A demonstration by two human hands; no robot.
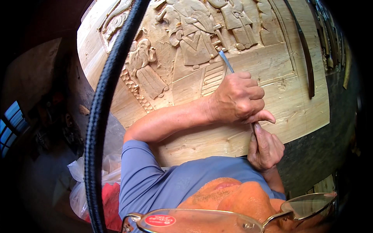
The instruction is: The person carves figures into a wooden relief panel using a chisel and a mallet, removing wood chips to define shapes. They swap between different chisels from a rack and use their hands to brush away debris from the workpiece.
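A black braided cord (101, 112) is running closest to the camera, crossing in front of the left part of a carved wooden panel (272, 100), while a pair of eyeglasses (202, 220) is showing below the panel's near edge. The panel is lying before the person in the blue shirt (186, 174), with robed figures (194, 42) standing out in relief across its far half. Over the panel's middle, the left hand (240, 97) is gripping a chisel (226, 61) in a closed fist, thumb jutting out; the blade's tip is meeting the wood just right of the largest figure's hem. At the panel's near edge, the right hand (267, 149) is pinching the chisel's rear end, mostly hiding it. A dark curved strip (305, 46) is extending over the panel's right part, and slender tools (331, 35) are lining up beyond its right edge. A clear plastic bag (77, 184) and red cloth (112, 207) are showing off its near left side.
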